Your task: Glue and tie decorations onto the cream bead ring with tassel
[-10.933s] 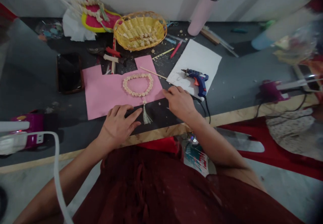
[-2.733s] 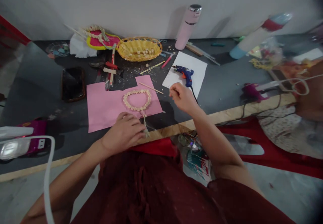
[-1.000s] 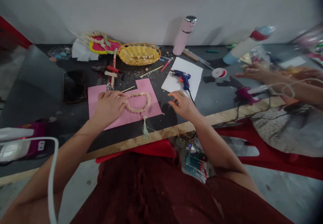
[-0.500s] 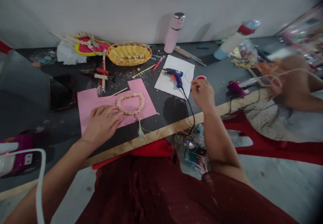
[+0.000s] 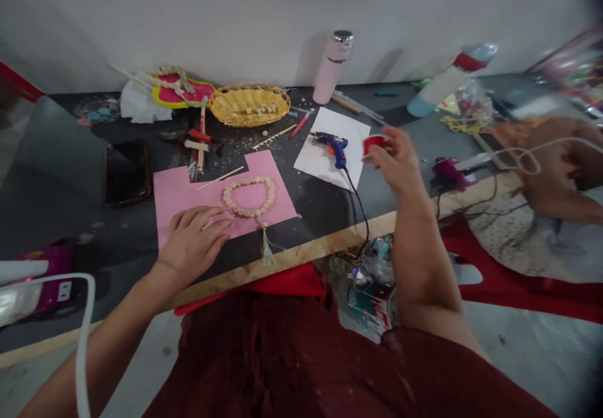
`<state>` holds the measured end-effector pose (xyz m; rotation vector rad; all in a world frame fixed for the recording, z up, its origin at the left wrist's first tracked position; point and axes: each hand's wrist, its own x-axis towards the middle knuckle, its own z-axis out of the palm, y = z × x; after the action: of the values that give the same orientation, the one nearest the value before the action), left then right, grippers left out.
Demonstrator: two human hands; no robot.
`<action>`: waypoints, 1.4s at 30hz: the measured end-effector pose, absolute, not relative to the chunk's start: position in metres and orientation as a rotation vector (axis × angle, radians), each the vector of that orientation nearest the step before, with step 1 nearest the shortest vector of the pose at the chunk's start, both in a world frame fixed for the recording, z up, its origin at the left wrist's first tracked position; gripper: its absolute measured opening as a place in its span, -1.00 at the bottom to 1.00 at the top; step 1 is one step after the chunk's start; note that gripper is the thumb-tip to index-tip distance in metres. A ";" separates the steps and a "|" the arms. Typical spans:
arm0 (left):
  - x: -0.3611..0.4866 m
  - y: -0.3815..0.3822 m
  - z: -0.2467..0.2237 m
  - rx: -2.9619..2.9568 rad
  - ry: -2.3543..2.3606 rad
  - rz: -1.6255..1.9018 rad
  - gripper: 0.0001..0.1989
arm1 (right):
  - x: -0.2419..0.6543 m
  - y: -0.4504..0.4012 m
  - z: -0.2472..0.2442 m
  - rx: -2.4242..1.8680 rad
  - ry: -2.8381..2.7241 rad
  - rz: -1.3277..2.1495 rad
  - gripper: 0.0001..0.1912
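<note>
My left hand rests palm down on the pink paper, fingers spread and holding nothing. Just beyond its fingertips lies a loop of pale beads with a light green tassel hanging toward the table edge. Between the thumb and fingers of my right hand is a red spool, raised a little at the right edge of a white sheet. On that sheet lies a blue glue gun, its cord running down over the table edge.
A yellow basket with small pale pieces, a pink bottle and a pink pen stand or lie at the back. Pliers and a phone are on the left. Another person's arm reaches in at right.
My right hand has moved right and taken hold of the red spool, which lay on the table. My left hand has stayed on the pink paper. The whole view has shifted slightly.
</note>
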<state>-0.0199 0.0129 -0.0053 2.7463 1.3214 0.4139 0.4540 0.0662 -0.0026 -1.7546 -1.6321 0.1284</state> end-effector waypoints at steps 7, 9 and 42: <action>0.001 0.010 -0.002 2.735 1.183 0.476 -0.73 | 0.320 0.100 -0.003 -1.624 -2.016 0.453 -0.43; 0.002 0.009 0.002 2.738 1.168 0.484 -0.72 | 0.300 0.119 -0.005 -1.694 -2.041 0.418 -0.42; -0.045 -0.016 -0.014 2.636 1.304 0.585 -0.79 | 0.386 0.059 -0.011 -1.978 -1.989 -0.114 -0.52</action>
<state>-0.0451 -0.0163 -0.0140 2.6356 1.3038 0.5854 0.3862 0.0585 -0.0113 -1.9782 -1.9887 -0.1136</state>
